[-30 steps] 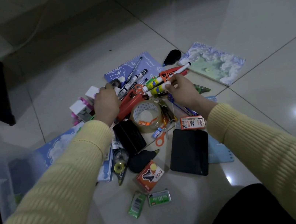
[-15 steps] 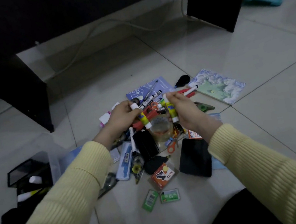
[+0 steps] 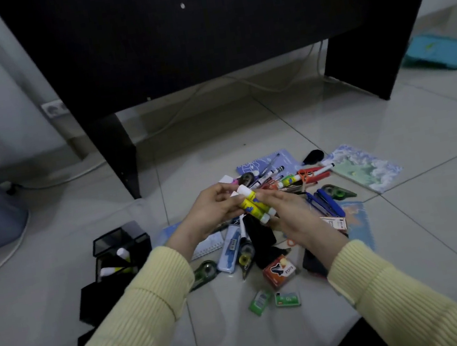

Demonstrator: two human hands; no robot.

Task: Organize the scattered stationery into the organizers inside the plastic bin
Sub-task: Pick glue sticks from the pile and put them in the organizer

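**Two hands holding glue sticks over a stationery pile, sorting barely begun**

A person in pale yellow sleeves sits on a tiled floor (image 3: pixel 393 123) in front of a black desk (image 3: pixel 200 42). Both hands are raised above the pile. The left hand (image 3: pixel 212 209) and right hand (image 3: pixel 292 216) curl their fingers around a small bundle of yellow glue sticks (image 3: pixel 251 203) with white caps, held between them, clear of the floor.

To the left of the pile stand black organizers (image 3: pixel 118 241). The clear plastic bin around them is too faint to make out. One compartment already holds a couple of stored glue sticks (image 3: pixel 114 270) lying at a slant. The other compartments look dark, and their contents cannot be seen.

Most of the job appears to remain. Scattered on the floor beneath and beyond the hands are markers (image 3: pixel 315 172), a blue notebook (image 3: pixel 267 163), a cloud-patterned notebook (image 3: pixel 367 168), a correction tape (image 3: pixel 205 270), an orange box (image 3: pixel 280 272), green staple boxes (image 3: pixel 287 299) and many other small items. The held glue sticks likely belong beside those already stored.
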